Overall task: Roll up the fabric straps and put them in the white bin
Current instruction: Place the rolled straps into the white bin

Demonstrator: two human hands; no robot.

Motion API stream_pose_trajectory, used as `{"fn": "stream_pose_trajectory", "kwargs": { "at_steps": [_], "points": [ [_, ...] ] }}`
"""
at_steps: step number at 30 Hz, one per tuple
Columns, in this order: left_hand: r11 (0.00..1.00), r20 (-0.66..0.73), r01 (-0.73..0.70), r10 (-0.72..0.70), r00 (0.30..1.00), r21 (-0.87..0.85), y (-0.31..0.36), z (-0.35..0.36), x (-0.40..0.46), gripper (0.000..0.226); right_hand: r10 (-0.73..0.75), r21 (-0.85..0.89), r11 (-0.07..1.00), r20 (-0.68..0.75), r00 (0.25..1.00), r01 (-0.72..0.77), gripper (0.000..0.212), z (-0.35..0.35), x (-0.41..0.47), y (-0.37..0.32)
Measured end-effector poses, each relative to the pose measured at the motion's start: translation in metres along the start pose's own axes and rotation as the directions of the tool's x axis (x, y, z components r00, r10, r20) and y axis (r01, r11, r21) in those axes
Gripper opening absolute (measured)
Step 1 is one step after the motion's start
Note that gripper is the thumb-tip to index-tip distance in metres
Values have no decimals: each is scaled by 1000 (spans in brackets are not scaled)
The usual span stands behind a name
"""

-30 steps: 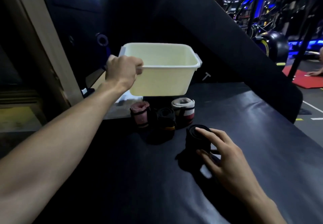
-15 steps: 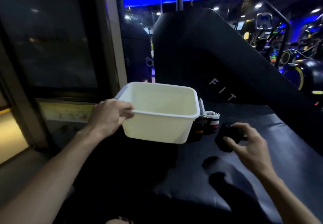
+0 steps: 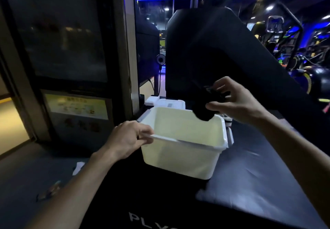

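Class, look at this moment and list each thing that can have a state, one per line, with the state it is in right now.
white bin: upright, held at its near rim, nothing visible inside
left hand: grips the bin's rim
black rolled strap: rolled up, held above the bin's far right corner
right hand: holds the strap
small fan: cannot tell whether running

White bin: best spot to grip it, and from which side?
Grip the white plastic bin by its flat out-turned rim, from the near-left corner, fingers curled over the lip, as the left hand holds it. That leaves the open top free for the right hand holding the black rolled fabric strap.
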State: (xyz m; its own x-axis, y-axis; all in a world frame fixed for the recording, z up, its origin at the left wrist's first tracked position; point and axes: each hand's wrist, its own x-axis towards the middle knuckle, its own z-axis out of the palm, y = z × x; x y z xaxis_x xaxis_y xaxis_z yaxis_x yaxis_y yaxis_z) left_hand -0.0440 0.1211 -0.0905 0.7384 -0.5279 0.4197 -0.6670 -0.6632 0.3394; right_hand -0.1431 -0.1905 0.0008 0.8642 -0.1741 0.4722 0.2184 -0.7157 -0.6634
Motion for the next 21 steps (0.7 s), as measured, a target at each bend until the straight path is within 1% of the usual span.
{"fn": "stream_pose_trajectory", "kwargs": {
  "at_steps": [1, 3, 4, 5, 6, 7, 8, 10, 12, 14, 16, 19, 21],
  "points": [
    [999, 40, -3, 5, 999, -46, -5, -2, 3, 29, -2, 6, 1000, 70, 998, 2, 45, 11, 10, -1],
    [968, 84, -1, 23, 996, -252, -14, -8, 11, 28, -13, -44, 999, 204, 979, 23, 52, 33, 32, -2],
    [933, 54, 0, 21, 998, -359, -19, -11, 16, 28, -19, -97, 994, 270, 963, 47, 56, 45, 43, -1],
    [897, -6, 1, -4, 1000, -443, -24, -11, 23, 24, -22, -144, 987, 336, 942, 74, 59, 57, 53, -1],
    [872, -79, -5, -39, 996, -490, -31, -8, 32, 18, -13, -194, 976, 399, 917, 98, 60, 69, 64, 1],
    [858, -124, -5, -69, 990, -513, -37, -3, 41, 11, -2, -232, 965, 460, 888, 123, 59, 81, 73, 1],
    [853, -129, 6, -86, 988, -521, -44, 4, 49, 11, 11, -269, 952, 510, 860, 148, 58, 93, 81, 3],
    [834, -55, 55, -102, 993, -549, -56, 17, 62, 17, 38, -331, 924, 581, 813, 193, 56, 116, 94, 6],
    [775, 32, 111, -116, 993, -622, -63, 25, 67, 21, 70, -365, 904, 640, 765, 223, 54, 137, 101, 12],
    [715, 37, 133, -148, 988, -686, -67, 31, 70, 20, 104, -394, 883, 694, 713, 254, 55, 153, 104, 20],
    [690, 8, 130, -177, 984, -712, -68, 35, 72, 16, 126, -441, 844, 715, 688, 304, 58, 165, 106, 27],
    [685, -1, 133, -191, 982, -716, -68, 36, 75, 14, 101, -478, 785, 726, 680, 394, 61, 174, 105, 29],
    [649, 0, 140, -210, 978, -748, -68, 38, 76, 16, 137, -464, 804, 753, 644, 371, 58, 167, 107, 26]
  ]
}}
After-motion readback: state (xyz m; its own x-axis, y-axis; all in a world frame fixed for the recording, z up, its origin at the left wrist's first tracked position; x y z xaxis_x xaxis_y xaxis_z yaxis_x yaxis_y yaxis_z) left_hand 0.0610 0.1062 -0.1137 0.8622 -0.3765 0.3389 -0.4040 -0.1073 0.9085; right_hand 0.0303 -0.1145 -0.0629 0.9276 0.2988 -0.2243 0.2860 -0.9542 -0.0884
